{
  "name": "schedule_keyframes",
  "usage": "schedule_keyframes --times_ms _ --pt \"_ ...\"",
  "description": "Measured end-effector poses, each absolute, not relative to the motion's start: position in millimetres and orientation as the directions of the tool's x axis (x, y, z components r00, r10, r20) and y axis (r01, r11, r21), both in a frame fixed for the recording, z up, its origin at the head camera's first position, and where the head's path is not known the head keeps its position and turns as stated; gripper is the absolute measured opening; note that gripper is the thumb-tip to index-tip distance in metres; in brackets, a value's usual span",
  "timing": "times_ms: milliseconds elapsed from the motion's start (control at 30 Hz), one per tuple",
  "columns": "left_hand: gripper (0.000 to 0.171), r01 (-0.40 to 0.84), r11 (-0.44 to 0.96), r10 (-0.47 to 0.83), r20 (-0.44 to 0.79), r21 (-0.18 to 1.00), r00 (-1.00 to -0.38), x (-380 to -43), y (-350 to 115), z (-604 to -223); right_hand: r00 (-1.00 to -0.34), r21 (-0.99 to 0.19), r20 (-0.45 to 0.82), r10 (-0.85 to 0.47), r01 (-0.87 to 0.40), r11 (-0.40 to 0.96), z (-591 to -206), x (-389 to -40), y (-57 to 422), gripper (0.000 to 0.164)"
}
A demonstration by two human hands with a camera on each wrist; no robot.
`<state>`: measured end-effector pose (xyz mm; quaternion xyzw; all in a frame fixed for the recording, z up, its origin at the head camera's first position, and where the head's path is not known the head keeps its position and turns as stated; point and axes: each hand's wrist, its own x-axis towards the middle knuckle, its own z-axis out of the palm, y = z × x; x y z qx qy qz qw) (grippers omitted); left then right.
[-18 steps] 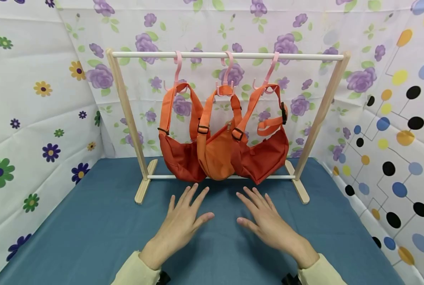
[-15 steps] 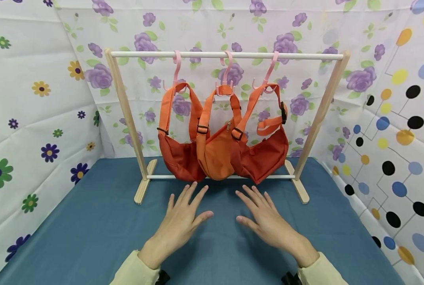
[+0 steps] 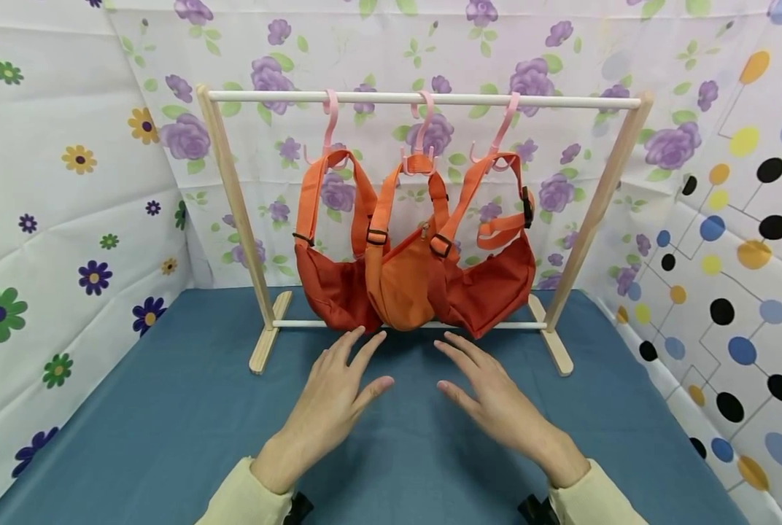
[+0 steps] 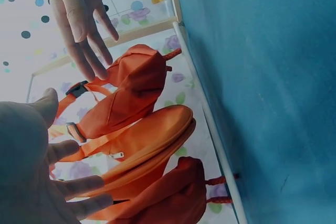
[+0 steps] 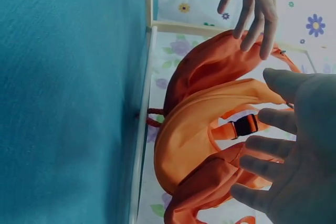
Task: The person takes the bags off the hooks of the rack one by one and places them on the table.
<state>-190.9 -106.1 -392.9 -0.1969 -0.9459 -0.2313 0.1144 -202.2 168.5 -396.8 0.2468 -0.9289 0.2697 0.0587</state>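
Three sling bags hang side by side from pink hooks: a dark red bag (image 3: 332, 288) at left, an orange bag (image 3: 400, 292) in the middle, and another dark red bag (image 3: 496, 292) at right. Their orange straps loop over the hooks. My left hand (image 3: 328, 405) is held in front of and below the left and middle bags, fingers spread and holding nothing. Facing it, my right hand (image 3: 499, 405) is likewise extended in front of the right bag, with nothing in it. In the left wrist view, the orange bag (image 4: 152, 135) appears beyond the fingers.
A wooden rack with a white top bar (image 3: 266, 96) carries the pink hooks (image 3: 424, 124); its wooden feet (image 3: 269, 343) stand on the blue cloth (image 3: 187, 408). Patterned curtains (image 3: 562, 240) close off the back and both sides.
Both hands have risen slightly toward the bags, and their fingers look a little less spread. The head view has shifted a little. The bags hang as before.
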Motion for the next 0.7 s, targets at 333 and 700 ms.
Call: schedule_keyframes --times_ms 333,700 --pt "0.064 0.459 0.791 0.300 0.397 0.404 -0.867 -197.5 -107.1 -383.3 -0.849 -0.462 0.306 -0.431 -0.528 0.713 -391.1 -208.7 168.4 0.061" --pt "0.060 0.483 0.765 0.288 0.445 0.425 -0.848 -200.5 -109.5 -371.0 -0.837 -0.465 0.320 -0.443 -0.546 0.697 -381.4 -212.6 167.7 0.061"
